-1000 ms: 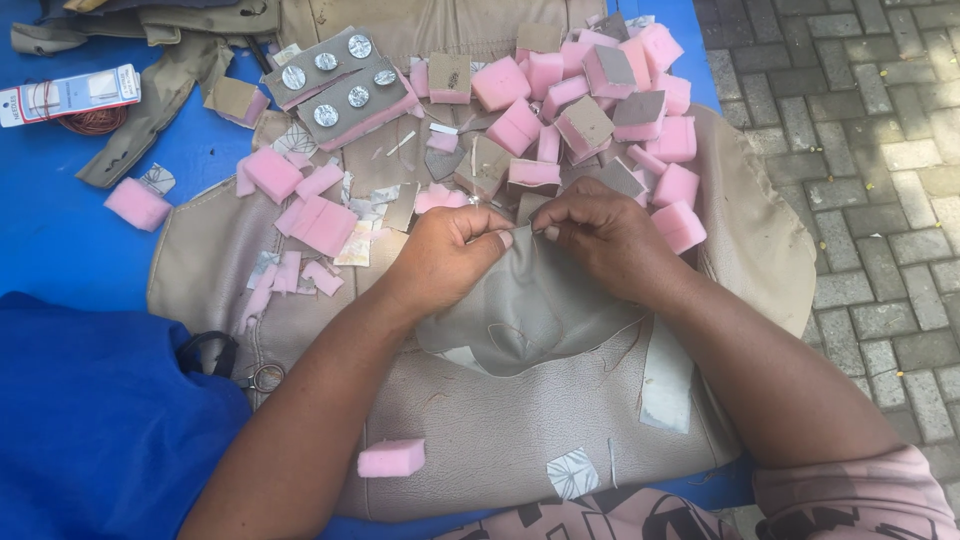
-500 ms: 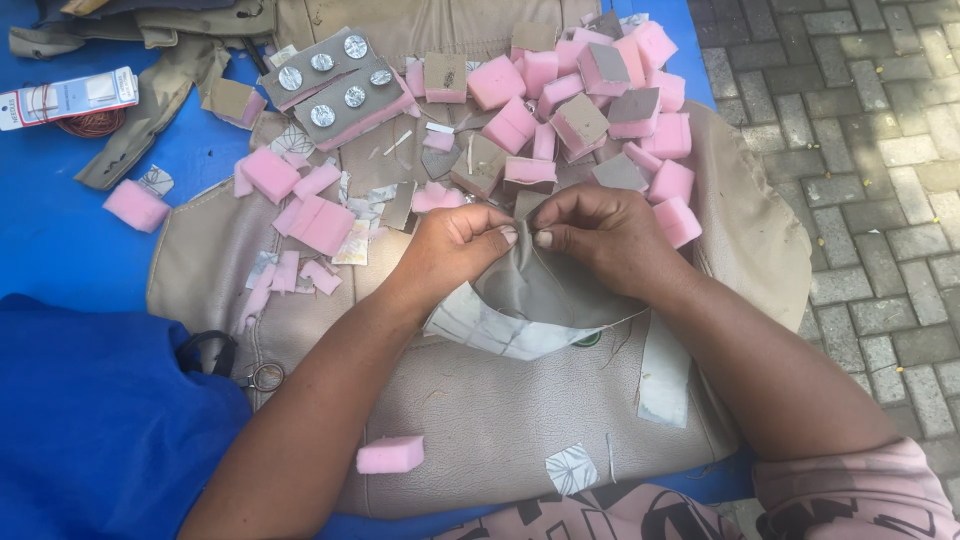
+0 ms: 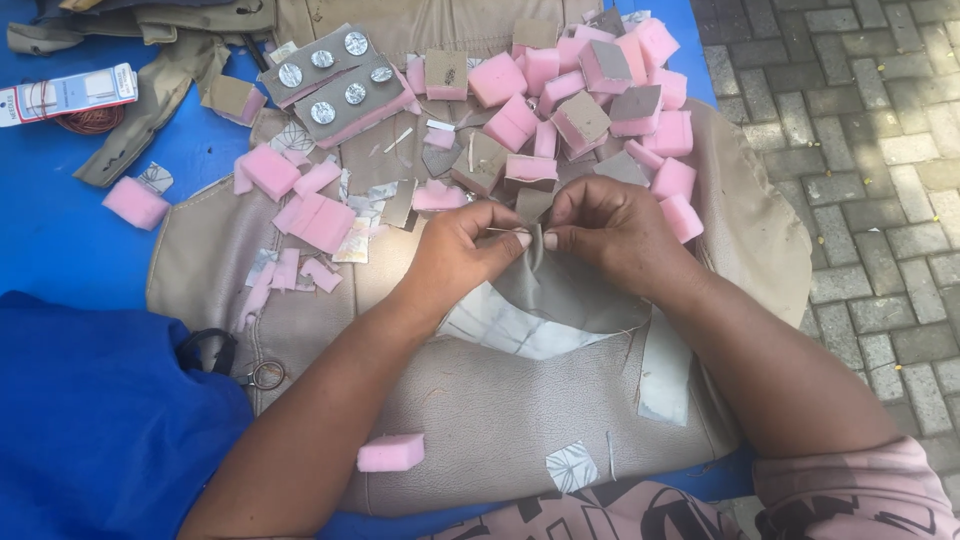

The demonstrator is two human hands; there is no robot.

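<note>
Sunlit grey paving bricks [image 3: 870,150] beside blue sheet [image 3: 60,250].

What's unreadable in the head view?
- Pinch spot on the beige leatherette cover: hidden by the left hand and right hand.
- Black-handled scissors: blades under the blue cloth.
- Copper wire coil: behind a white card.

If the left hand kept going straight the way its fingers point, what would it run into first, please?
The left hand points rightward, so it would likely meet the right hand first; their fingertips already nearly touch over the pinched grey fabric.
</note>
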